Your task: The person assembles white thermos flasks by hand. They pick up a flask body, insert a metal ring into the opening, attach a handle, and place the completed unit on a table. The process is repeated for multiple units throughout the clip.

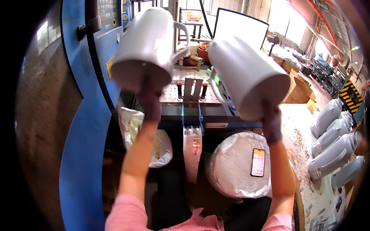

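Note:
A pale grey jug [144, 44] with a side handle is held up at the upper left by my gloved left hand [149, 102], which grips it at its lower end. A second jug [246, 73] of the same kind tilts to the left in my right hand [271, 121], also gloved in dark purple, at its lower end. Both undersides face me, and each jug's handle shows. My fingers are blurred and dark against the bases, so I cannot tell whether they reach inside. Between the jugs stands a perforated metal plate [210, 98] with an upright metal bracket [191, 89].
A blue machine [83, 154] rises at left. Below hang a white-lined bin [163, 148] and a pale strip [192, 154] on blue straps. A phone [258, 162] lies on a plastic-covered round container [231, 165]. Several grey jugs [331, 154] lie on the right table [302, 154]. A screen [239, 29] stands behind.

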Motion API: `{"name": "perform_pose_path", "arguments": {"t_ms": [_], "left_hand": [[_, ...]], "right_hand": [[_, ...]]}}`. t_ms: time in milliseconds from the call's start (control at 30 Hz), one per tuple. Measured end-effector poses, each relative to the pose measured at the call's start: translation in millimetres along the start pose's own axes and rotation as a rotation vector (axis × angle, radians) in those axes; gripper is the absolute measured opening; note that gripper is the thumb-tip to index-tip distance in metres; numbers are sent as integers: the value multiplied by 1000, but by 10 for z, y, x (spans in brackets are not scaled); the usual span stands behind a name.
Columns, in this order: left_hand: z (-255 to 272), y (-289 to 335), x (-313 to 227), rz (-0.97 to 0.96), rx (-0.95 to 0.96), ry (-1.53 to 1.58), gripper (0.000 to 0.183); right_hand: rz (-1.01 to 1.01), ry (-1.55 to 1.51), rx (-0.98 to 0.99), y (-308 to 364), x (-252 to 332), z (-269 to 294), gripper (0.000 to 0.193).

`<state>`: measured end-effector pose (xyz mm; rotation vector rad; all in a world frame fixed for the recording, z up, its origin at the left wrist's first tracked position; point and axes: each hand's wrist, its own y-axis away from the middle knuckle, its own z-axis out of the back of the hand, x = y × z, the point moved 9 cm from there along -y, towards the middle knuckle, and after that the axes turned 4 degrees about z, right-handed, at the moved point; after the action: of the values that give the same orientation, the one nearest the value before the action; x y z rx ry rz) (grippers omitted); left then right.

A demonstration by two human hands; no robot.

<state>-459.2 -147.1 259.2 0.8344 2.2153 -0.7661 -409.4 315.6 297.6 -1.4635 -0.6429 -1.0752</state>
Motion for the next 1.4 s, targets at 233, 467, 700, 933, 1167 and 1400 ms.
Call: {"name": "perform_pose_path", "arguments": {"t_ms": [233, 467, 700, 933, 1167, 1400], "left_hand": [[1670, 1856, -546, 156, 135, -265, 33], [2688, 2834, -960, 467, -62, -470, 45], [2401, 2881, -1147, 524, 196, -563, 57], [1063, 2737, -921, 420, 1172, -178, 108], [148, 3072, -70, 550, 910, -373, 81], [-663, 3604, -7, 670, 1232, -202, 107]], "right_hand": [[191, 175, -105, -1660, -485, -1597, 37], [249, 656, 137, -1354, -424, -2117, 49], [117, -336, 501, 523, 254, -1691, 69], [-270, -870, 399, 2570, -165, -542, 94], [-470, -510, 259, 3369, -179, 376, 70], [-97, 391, 347, 3764, 409, 1437, 83]]}}
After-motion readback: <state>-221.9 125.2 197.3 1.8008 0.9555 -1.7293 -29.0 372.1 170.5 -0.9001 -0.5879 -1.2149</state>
